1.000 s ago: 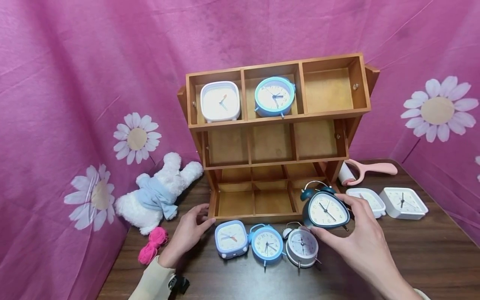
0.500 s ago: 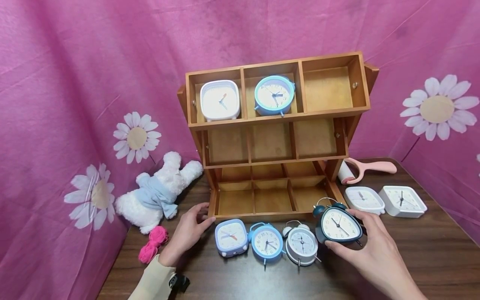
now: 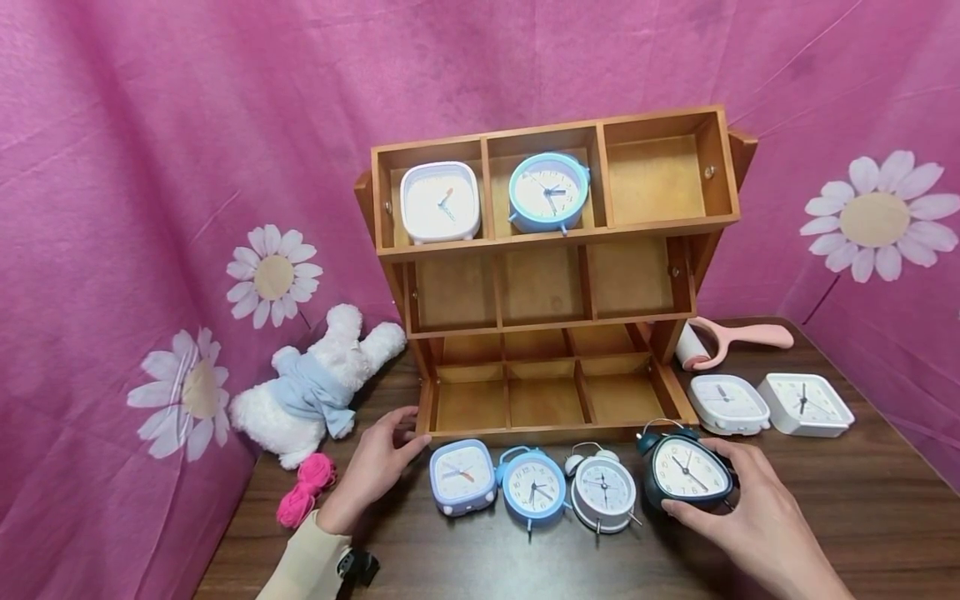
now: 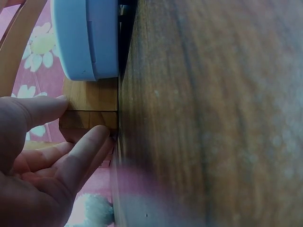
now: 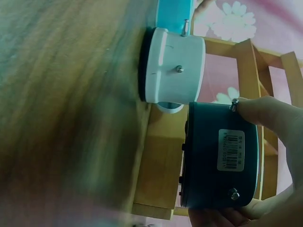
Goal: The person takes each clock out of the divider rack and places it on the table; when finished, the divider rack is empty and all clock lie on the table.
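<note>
My right hand [image 3: 757, 504] grips a dark teal twin-bell alarm clock [image 3: 687, 469] by its sides, thumb at the lower left and fingers at the right. Its underside [image 5: 222, 156], with a barcode label and short metal feet, shows in the right wrist view, slightly apart from the table. To its left, a white twin-bell alarm clock [image 3: 603, 492], a light blue alarm clock [image 3: 534, 487] and a lavender square clock [image 3: 462, 477] stand in a row. My left hand [image 3: 377, 462] holds the front left corner of the wooden shelf [image 3: 525, 435], thumb and fingers on either side of it [image 4: 90, 120].
A white square clock [image 3: 441, 202] and a blue round clock [image 3: 550, 193] sit in the shelf's top tier. Two white clocks [image 3: 729, 403] [image 3: 806, 404] and a pink lint roller [image 3: 738, 337] lie right. A plush toy [image 3: 318, 387] and pink yarn [image 3: 306, 490] lie left.
My right hand has moved the dark teal alarm clock right and down, from in front of the shelf's lower right compartment to beside the white twin-bell clock. My left hand has stayed put.
</note>
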Tool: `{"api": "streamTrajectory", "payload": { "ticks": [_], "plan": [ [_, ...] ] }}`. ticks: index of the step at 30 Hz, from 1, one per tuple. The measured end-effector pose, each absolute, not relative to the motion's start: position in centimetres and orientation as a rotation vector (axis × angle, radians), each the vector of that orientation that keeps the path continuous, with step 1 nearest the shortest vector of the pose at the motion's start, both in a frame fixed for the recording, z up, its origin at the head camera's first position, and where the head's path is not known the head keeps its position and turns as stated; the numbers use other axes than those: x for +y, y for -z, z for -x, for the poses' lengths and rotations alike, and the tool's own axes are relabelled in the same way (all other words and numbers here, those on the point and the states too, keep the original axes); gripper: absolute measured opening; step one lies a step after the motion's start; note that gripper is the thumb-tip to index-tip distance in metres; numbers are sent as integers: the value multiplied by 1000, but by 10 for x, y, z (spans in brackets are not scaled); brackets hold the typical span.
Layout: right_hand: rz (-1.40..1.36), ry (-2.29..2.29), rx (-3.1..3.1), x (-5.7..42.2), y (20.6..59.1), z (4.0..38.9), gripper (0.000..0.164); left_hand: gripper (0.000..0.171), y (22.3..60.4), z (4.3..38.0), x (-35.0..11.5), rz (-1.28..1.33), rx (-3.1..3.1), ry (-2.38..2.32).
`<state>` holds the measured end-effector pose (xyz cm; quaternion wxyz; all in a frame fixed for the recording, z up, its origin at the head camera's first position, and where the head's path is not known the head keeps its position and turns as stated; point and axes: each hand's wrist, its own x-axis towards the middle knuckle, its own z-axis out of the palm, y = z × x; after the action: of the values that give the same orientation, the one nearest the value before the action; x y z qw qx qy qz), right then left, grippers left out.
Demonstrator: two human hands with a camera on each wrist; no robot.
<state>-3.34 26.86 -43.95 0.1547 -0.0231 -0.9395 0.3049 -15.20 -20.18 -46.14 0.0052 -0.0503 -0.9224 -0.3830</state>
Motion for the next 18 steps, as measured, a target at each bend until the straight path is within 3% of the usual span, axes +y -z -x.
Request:
{"api": "streamTrajectory", "payload": {
  "ticks": [18],
  "plan": [
    [39,-879,-2740,267,456,35,91,47,462,152,-202,139,-2886,1192]
  ]
}}
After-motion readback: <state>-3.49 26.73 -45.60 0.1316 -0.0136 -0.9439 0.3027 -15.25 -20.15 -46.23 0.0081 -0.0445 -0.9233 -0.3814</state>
